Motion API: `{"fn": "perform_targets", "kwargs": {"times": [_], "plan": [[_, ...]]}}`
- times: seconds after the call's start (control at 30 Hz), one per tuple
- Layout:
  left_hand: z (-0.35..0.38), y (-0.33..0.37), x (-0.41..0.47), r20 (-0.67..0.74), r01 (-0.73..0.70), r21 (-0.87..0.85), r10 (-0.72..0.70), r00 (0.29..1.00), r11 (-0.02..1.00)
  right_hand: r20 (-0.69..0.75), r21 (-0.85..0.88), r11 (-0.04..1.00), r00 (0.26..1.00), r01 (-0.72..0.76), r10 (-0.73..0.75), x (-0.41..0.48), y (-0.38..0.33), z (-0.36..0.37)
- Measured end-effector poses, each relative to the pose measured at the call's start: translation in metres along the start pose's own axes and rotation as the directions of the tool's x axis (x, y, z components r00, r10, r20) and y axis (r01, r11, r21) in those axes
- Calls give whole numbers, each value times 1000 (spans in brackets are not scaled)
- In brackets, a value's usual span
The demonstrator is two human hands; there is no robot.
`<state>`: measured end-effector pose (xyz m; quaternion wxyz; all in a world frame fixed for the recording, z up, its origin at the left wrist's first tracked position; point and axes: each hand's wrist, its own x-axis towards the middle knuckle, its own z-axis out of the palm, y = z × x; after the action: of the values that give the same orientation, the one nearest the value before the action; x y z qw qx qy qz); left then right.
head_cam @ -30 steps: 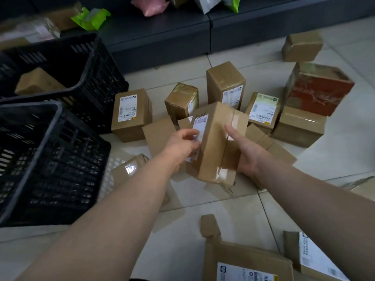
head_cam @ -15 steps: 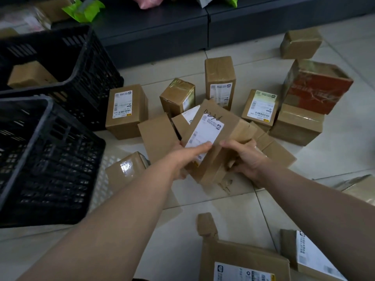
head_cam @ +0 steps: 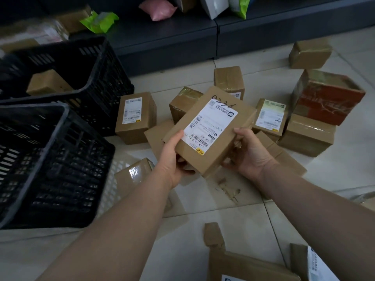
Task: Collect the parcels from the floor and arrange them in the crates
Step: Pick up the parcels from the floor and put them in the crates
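Note:
A brown cardboard parcel (head_cam: 211,126) with a white shipping label facing up is held above the floor between both hands. My left hand (head_cam: 172,159) grips its near left corner, thumb on top. My right hand (head_cam: 249,153) cups its right side from below. Two black plastic crates stand at the left: the near crate (head_cam: 60,171) shows no parcel inside, and the far crate (head_cam: 97,78) holds one brown parcel (head_cam: 46,83). Several more parcels lie on the tiled floor beyond my hands, among them a labelled box (head_cam: 135,116) next to the far crate.
A red-printed box (head_cam: 328,98) sits on a brown one at the right, with another box (head_cam: 309,54) farther back. More parcels (head_cam: 249,266) lie at the bottom edge. A dark low shelf (head_cam: 172,37) with pink and green packets runs along the back.
The parcel has been lifted off the floor and tilted so that its label faces up. Both hands have shifted to its lower corners and drawn it nearer.

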<state>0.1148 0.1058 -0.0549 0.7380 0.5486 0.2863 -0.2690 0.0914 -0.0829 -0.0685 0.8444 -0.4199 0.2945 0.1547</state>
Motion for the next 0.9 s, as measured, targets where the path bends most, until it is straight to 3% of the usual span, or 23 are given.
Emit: {"fn": "perform_targets", "kwargs": {"times": [0.13, 0.23, 0.33, 0.5, 0.57, 0.7, 0.9], "plan": [[-15, 11, -8, -105, -35, -178, 16, 994, 983, -102, -226, 971, 990, 75, -101, 11, -9, 68], [-27, 35, -16, -214, -148, -287, 87, 973, 946, -126, -376, 914, 969, 151, -212, 18, -13, 125], [-37, 88, -22, -227, -272, -371, 197, 954, 888, -37, -444, 861, 955, 249, -295, 17, -21, 174], [-66, 205, -31, -345, -504, -535, 369, 863, 678, 162, -599, 706, 920, 379, -356, 11, -26, 217], [-67, 218, -28, -325, -479, -454, 361, 874, 752, 189, -638, 685, 934, 351, -302, 11, -21, 214], [-47, 182, -6, -292, -319, -165, 262, 920, 933, 96, -693, 686, 971, 223, -218, 14, -13, 187], [-32, 83, 28, -306, -58, 181, 112, 946, 982, -71, -823, 564, 970, 75, -233, 25, -13, 123]]}}
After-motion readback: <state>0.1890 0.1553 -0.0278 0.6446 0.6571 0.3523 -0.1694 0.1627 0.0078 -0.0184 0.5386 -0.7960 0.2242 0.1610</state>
